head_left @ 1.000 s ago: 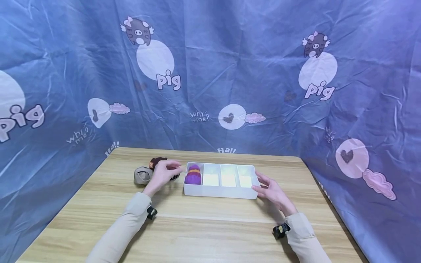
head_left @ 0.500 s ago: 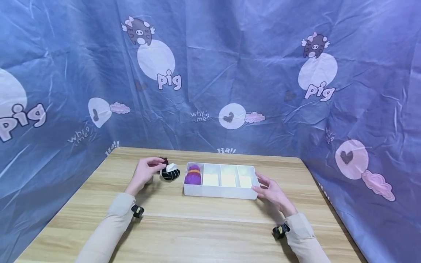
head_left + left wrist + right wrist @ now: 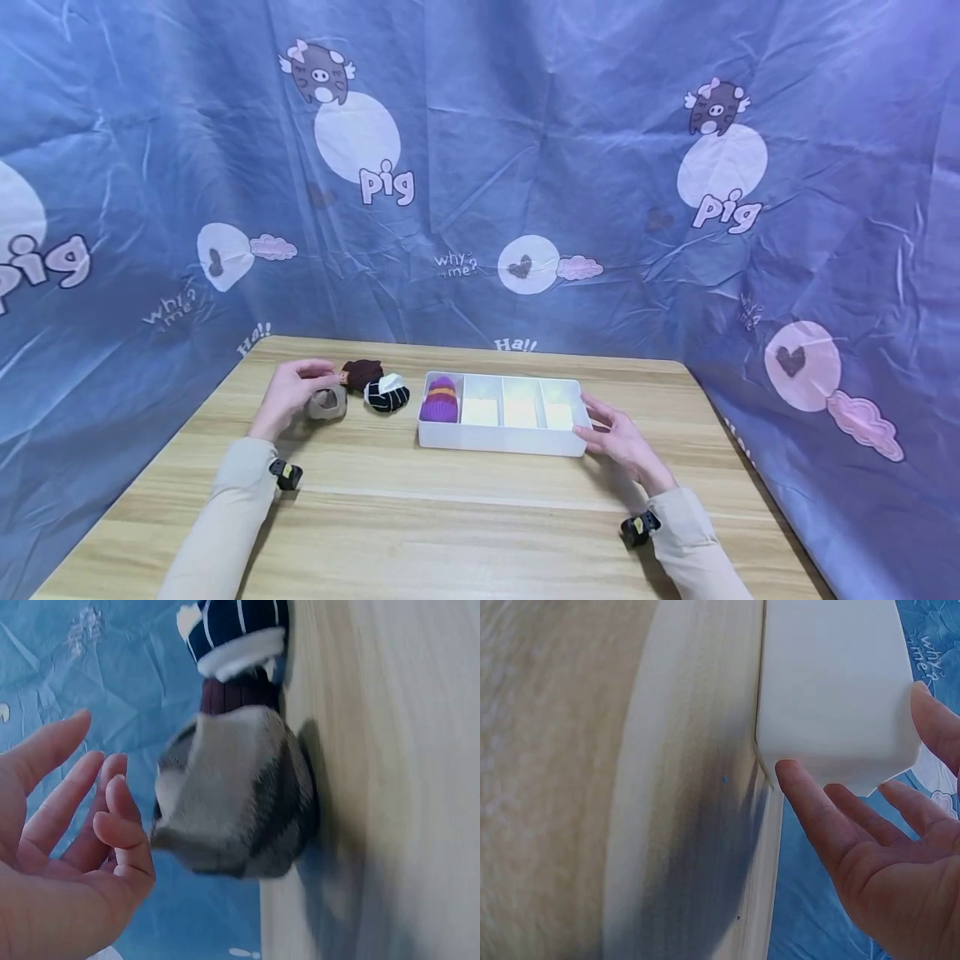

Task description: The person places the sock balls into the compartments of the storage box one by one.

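My left hand (image 3: pixel 292 390) is beside a rolled grey sock (image 3: pixel 327 404), its fingers loosely bent. In the left wrist view a gap shows between the fingertips (image 3: pixel 112 829) and the grey sock, which has dark patches. Behind it sit a rolled dark maroon sock (image 3: pixel 362 374) and a rolled black sock (image 3: pixel 386 397) with white stripes and a white patch. My right hand (image 3: pixel 626 442) holds the right end of a white divided box (image 3: pixel 502 439), thumb at the front corner and fingers around the end. A rolled purple sock (image 3: pixel 439 402) with a yellow and red band lies in the box's leftmost compartment.
The box stands on a wooden table (image 3: pixel 450 533), right of the rolled socks. Its other compartments show bare white floors. A blue printed curtain (image 3: pixel 480 167) surrounds the table's back and sides.
My left hand has moved left, away from the box and past the black and maroon socks, to the grey sock. My right hand has stayed on the box, which has hardly moved.
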`<state>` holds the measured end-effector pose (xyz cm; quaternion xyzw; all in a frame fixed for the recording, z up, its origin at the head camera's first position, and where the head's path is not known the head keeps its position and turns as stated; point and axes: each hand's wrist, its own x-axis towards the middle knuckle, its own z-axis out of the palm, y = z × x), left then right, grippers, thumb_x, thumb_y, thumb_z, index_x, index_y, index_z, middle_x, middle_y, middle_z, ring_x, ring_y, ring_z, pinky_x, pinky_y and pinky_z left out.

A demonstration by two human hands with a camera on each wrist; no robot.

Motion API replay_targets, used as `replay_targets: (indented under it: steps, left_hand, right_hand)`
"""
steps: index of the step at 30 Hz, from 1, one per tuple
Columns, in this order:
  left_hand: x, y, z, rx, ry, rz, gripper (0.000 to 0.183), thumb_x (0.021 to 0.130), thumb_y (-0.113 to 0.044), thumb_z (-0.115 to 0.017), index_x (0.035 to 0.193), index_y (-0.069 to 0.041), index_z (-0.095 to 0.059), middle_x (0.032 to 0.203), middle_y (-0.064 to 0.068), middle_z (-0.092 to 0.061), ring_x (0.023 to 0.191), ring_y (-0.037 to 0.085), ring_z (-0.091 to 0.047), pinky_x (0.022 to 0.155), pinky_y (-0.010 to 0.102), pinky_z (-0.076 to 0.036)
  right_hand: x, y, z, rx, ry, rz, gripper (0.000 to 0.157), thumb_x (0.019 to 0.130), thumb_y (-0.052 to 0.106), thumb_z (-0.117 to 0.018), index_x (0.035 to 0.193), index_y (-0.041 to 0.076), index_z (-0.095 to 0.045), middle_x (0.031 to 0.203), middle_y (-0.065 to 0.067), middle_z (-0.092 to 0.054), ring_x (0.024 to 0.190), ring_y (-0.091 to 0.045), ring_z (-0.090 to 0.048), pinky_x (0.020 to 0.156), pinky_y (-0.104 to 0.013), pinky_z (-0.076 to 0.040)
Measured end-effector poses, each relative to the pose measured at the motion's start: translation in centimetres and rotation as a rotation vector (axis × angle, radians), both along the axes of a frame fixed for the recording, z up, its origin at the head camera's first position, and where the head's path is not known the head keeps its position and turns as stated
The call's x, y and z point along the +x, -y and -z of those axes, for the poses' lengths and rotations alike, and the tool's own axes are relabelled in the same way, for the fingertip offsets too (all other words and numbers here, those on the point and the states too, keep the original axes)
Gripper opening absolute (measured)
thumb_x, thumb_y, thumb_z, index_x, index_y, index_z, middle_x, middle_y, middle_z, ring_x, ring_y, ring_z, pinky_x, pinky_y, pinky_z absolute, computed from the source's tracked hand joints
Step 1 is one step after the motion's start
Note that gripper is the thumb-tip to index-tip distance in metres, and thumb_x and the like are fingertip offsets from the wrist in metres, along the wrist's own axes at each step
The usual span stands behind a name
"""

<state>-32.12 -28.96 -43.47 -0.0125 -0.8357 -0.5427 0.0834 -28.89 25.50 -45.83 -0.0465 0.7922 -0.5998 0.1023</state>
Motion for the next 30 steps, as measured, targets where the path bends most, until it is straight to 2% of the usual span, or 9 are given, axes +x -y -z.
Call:
replay_targets:
  steps: [7,11,12,14,16,18,20,26,30]
  left_hand:
    - [-0.1,1.1,0.1,-0.018,0.078,-0.051,0.052,0.087,-0.017,-0.073,0.13,0.006,-0.057,0.129,0.027,-0.057,0.094,0.006,-0.049,0.076,0.013,-0.043]
    - [-0.5,1.4,0.5,0.003,0.121,-0.038,0.057,0.084,-0.021,-0.076,0.133,0.002,-0.056,0.127,0.023,-0.056,0.071,0.002,-0.046,0.057,0.02,-0.042]
    - [-0.6,1.5,0.6,0.007,0.129,-0.03,0.058,0.085,-0.022,-0.076,0.134,0.001,-0.055,0.129,0.025,-0.056,0.07,0.0,-0.046,0.057,0.02,-0.042]
    - [-0.6,1.8,0.9,0.024,0.145,-0.005,0.059,0.086,-0.022,-0.075,0.135,0.002,-0.054,0.134,0.028,-0.055,0.074,0.002,-0.053,0.063,0.022,-0.044]
    - [-0.6,1.9,1.1,0.043,0.158,0.02,0.061,0.087,-0.022,-0.074,0.137,0.004,-0.051,0.141,0.027,-0.05,0.096,0.012,-0.058,0.081,0.023,-0.044]
    - [-0.6,2.0,1.3,0.063,0.171,0.046,0.062,0.089,-0.022,-0.072,0.139,0.005,-0.048,0.145,0.027,-0.046,0.118,0.02,-0.053,0.096,0.028,-0.039]
    - [-0.5,2.0,1.4,0.094,0.192,0.066,0.065,0.09,-0.022,-0.071,0.141,0.005,-0.044,0.147,0.027,-0.044,0.122,0.025,-0.051,0.098,0.033,-0.04]
    - [-0.6,2.2,1.5,0.121,0.25,0.088,0.07,0.091,-0.025,-0.07,0.146,0.004,-0.037,0.148,0.026,-0.041,0.098,0.004,-0.055,0.089,0.027,-0.046]
    - [-0.9,2.2,1.7,0.149,0.295,0.109,0.073,0.093,-0.028,-0.068,0.148,0.005,-0.033,0.141,0.025,-0.048,0.097,0.004,-0.057,0.09,0.028,-0.049]
  right_hand:
    - [0.0,0.3,-0.1,0.01,0.021,0.01,0.079,0.092,0.014,-0.068,0.156,0.007,-0.022,0.155,-0.03,-0.025,0.137,-0.047,-0.036,0.101,-0.043,-0.049]
    - [0.0,0.2,-0.2,0.017,0.028,0.017,0.079,0.092,0.014,-0.067,0.156,0.008,-0.021,0.156,-0.03,-0.023,0.139,-0.048,-0.034,0.102,-0.046,-0.048]
    - [0.0,0.1,-0.2,0.02,0.027,0.016,0.079,0.092,0.015,-0.067,0.156,0.008,-0.021,0.156,-0.031,-0.023,0.139,-0.049,-0.033,0.103,-0.047,-0.047]
    - [-0.1,0.2,-0.2,0.021,0.025,0.014,0.079,0.092,0.016,-0.067,0.156,0.008,-0.021,0.156,-0.031,-0.023,0.139,-0.049,-0.032,0.103,-0.049,-0.046]
    - [-0.1,0.2,-0.3,0.021,0.023,0.01,0.08,0.092,0.016,-0.068,0.156,0.007,-0.021,0.156,-0.032,-0.023,0.139,-0.049,-0.032,0.103,-0.049,-0.046]
    - [-0.1,0.2,-0.2,0.016,0.019,0.012,0.079,0.092,0.016,-0.068,0.156,0.007,-0.021,0.156,-0.031,-0.023,0.139,-0.049,-0.032,0.103,-0.048,-0.047]
    - [-0.1,0.3,-0.2,0.013,0.015,0.011,0.079,0.092,0.015,-0.068,0.156,0.007,-0.022,0.155,-0.031,-0.024,0.139,-0.048,-0.032,0.103,-0.048,-0.047]
    - [-0.1,0.3,-0.2,0.013,0.01,0.01,0.078,0.092,0.015,-0.068,0.156,0.007,-0.022,0.155,-0.031,-0.026,0.14,-0.048,-0.033,0.103,-0.048,-0.047]
    - [-0.1,0.3,-0.3,0.012,0.011,0.006,0.079,0.092,0.014,-0.067,0.156,0.007,-0.021,0.155,-0.031,-0.026,0.14,-0.048,-0.032,0.103,-0.047,-0.047]
